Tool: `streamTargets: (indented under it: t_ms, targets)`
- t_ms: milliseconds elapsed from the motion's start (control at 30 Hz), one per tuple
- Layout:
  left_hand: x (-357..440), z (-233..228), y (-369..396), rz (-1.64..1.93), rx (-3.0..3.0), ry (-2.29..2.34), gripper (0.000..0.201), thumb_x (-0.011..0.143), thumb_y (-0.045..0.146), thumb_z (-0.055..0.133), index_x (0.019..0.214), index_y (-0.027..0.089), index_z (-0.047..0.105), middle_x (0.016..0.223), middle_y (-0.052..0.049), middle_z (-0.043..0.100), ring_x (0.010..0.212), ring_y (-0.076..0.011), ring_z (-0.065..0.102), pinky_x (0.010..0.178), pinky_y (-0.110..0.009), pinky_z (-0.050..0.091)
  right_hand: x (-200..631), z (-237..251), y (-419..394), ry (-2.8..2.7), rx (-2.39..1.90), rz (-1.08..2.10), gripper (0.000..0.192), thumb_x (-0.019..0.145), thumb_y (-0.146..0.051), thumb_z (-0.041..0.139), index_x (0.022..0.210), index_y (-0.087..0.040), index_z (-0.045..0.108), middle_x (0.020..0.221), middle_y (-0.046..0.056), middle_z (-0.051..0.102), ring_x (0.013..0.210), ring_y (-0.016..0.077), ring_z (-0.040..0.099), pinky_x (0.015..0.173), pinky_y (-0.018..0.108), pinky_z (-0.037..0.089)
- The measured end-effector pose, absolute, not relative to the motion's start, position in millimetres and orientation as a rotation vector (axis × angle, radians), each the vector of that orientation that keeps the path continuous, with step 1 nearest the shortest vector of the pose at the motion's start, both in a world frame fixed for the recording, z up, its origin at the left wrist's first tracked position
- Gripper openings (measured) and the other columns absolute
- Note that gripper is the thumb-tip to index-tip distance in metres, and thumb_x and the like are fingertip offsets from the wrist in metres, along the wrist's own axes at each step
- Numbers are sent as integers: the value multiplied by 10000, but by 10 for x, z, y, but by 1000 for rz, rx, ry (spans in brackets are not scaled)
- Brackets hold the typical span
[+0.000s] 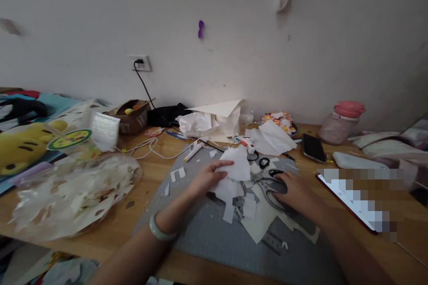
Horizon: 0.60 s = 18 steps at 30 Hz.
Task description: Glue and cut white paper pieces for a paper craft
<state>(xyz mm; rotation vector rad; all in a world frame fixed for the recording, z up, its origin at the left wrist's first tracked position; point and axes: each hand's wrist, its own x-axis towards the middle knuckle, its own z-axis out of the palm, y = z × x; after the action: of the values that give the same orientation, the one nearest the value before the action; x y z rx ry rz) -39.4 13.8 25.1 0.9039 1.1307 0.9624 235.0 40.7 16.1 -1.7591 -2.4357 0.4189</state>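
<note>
Grey mat (207, 236) under paper (240, 167), wooden table (113, 236), pale wall (240, 62)

Home desk (152, 169) — plush toy (23, 149)

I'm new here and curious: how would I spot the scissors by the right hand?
On the wooden table, find the grey mat. Right of its middle, the right hand is at the scissors. Their big grey loop sets them apart from the small black loops just beyond.
</note>
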Motion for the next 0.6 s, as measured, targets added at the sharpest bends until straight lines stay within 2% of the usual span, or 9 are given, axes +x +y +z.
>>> streamTargets:
  t_ms: [133, 300, 467, 600]
  targets:
    - [-407, 273, 145, 1099, 1030, 1242, 506, 625, 181, 623, 1130, 178, 650, 892, -28, 682, 462, -39, 430, 449, -177, 286, 2314, 178, 376, -2469, -1724, 474, 497, 717, -351, 576, 1162, -129, 574, 1165, 161, 583, 1073, 285, 549, 919, 374, 397]
    - [-414, 299, 149, 1206, 1087, 1273, 560, 605, 178, 633, 1165, 194, 631, 1185, -73, 617, 492, -32, 433, 457, -181, 304, 2255, 209, 338, -2434, -1786, 540, 456, 694, -362, 573, 1081, -125, 603, 1139, 163, 600, 1051, 293, 555, 901, 369, 399]
    - [-432, 315, 151, 1234, 1023, 1202, 691, 592, 182, 646, 1274, 191, 537, 1129, -82, 640, 534, -57, 493, 484, -181, 362, 2255, 246, 349, -2266, -1879, 708, 447, 679, -386, 554, 1022, -105, 617, 1099, 177, 621, 1001, 291, 580, 847, 364, 418]
    - [-463, 337, 173, 1335, 988, 1167, 790, 580, 179, 660, 1344, 188, 457, 1208, -80, 602, 595, -72, 531, 534, -186, 408, 2366, 207, 407, -2048, -1870, 941, 346, 653, -390, 561, 909, -165, 624, 889, 99, 674, 824, 254, 620, 709, 335, 447]
